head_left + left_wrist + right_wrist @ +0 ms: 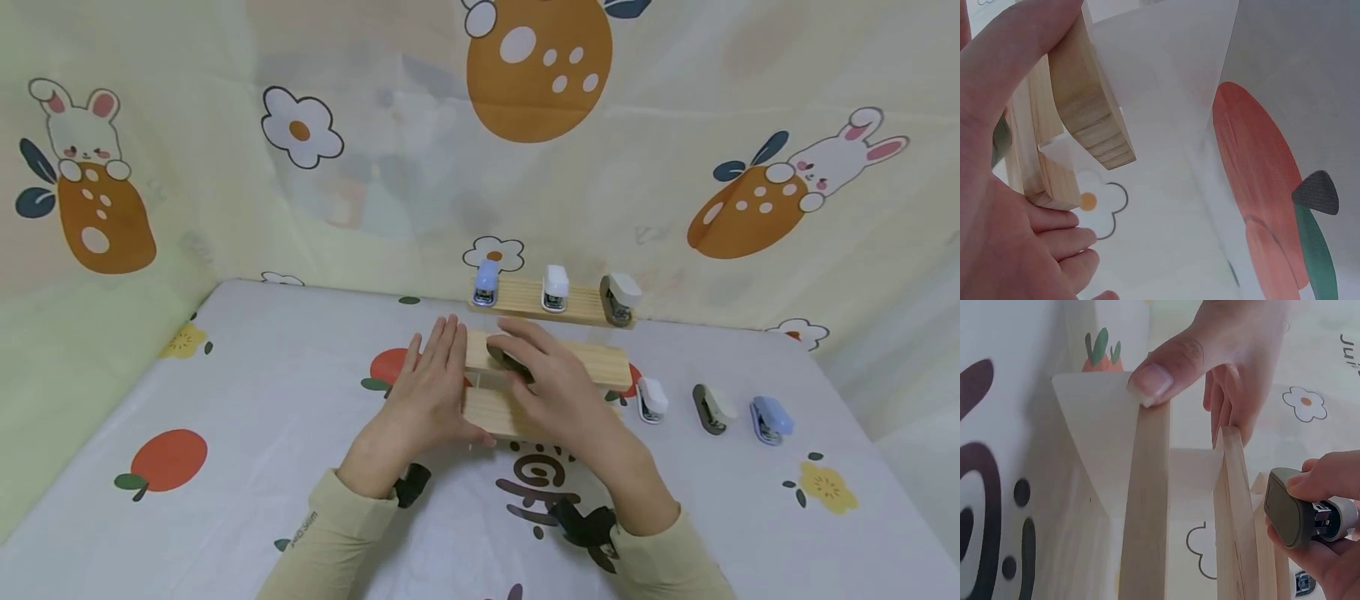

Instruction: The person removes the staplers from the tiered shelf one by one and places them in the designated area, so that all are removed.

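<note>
A tiered wooden rack with clear side supports stands mid-table, its front plank (491, 408), middle plank (603, 364) and back plank (517, 293) stepped one behind another. At the rack's left end my left hand (431, 396) rests with straight fingers against the plank ends. Its thumb (1157, 384) presses on the front plank's end. My right hand (558, 392) grips a dark grey-green stapler (1289, 509) between thumb and fingers, over the middle plank. The back plank bears a blue stapler (486, 282), a white stapler (555, 287) and a grey stapler (619, 298).
Right of the rack, another white stapler (652, 400), a grey-green stapler (712, 408) and a blue stapler (771, 418) stand in a row on the patterned tablecloth (300, 400). Behind the rack hangs a printed curtain (390, 208).
</note>
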Available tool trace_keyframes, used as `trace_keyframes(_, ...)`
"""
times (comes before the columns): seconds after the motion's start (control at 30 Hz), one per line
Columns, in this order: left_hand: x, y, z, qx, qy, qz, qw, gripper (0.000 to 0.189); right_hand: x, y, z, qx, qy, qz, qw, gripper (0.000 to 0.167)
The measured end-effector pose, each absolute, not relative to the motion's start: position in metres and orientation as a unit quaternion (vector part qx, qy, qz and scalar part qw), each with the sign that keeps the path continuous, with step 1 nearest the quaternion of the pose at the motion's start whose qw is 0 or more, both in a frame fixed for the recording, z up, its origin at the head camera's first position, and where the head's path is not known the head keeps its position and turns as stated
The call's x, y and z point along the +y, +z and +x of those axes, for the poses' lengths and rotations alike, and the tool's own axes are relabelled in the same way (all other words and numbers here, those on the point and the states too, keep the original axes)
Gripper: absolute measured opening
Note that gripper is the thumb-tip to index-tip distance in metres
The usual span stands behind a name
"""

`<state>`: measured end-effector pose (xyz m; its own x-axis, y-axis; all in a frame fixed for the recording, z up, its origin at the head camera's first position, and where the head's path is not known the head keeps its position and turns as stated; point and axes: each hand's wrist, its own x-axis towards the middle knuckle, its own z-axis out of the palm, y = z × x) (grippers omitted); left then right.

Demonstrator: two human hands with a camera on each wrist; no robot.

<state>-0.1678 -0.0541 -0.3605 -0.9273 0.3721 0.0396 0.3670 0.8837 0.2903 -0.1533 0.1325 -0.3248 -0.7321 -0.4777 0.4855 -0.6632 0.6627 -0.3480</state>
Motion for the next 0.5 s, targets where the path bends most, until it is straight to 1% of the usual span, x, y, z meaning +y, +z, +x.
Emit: trace_keyframes(0.5,-0.053,-0.361,-0.168,0.97,0.152,0.188,0.008,0.147,0.155,-0.324,-0.142,-0.913,0.235,0.289,0.168,0.042)
